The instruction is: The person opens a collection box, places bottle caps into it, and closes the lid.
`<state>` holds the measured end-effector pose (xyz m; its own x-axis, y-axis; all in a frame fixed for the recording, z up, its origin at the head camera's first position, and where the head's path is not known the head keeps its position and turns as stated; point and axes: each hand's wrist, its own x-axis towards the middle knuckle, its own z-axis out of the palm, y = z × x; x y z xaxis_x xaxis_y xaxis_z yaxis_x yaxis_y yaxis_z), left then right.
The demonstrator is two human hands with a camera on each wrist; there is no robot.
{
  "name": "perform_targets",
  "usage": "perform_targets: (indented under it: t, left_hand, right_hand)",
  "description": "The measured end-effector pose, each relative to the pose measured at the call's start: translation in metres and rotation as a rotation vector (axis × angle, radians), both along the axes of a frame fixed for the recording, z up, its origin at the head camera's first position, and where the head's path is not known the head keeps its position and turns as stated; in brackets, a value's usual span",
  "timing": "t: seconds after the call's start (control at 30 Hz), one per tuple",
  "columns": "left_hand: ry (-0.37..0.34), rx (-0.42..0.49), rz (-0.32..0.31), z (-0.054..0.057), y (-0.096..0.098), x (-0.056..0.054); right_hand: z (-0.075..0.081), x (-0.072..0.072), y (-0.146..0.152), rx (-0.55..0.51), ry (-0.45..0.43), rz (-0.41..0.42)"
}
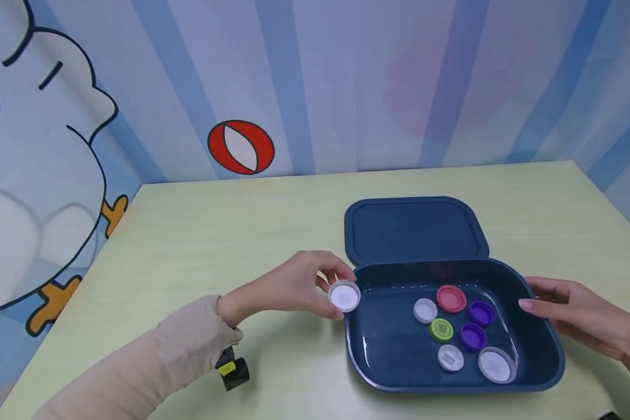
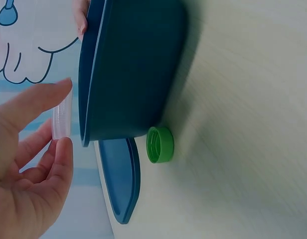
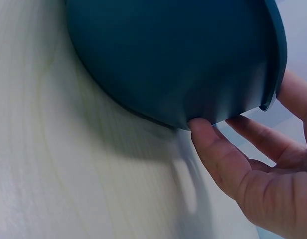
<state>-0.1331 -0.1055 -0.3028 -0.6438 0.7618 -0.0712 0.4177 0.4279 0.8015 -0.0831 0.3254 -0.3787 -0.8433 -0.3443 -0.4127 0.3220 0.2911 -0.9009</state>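
My left hand pinches a translucent white bottle cap between thumb and fingers, just by the left rim of a dark blue plastic box. In the left wrist view the cap is seen edge-on. At the box's right end my right hand holds the wall, its thumb at the rim and other fingers against the outside. Inside the box lie a red cap, a lime green cap, two purple caps and several whitish caps, one of them larger.
Behind the box a dark blue lid lies flat on the pale wooden table. A green bottle cap stands on the table beside the box in the left wrist view. A patterned blue curtain rises behind the table.
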Motion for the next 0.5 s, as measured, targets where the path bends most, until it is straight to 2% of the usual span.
perform_targets:
  t: [0.2,0.5]
  left_hand:
    - [0.014,0.02,-0.054,0.001,0.012,-0.001]
    - [0.053,-0.009,-0.13,0.002,0.031,-0.001]
  right_hand:
    - [0.0,-0.001,0.003,-0.058,0.005,0.017]
    - [-0.001,0.0,0.002,-0.037,0.008,0.016]
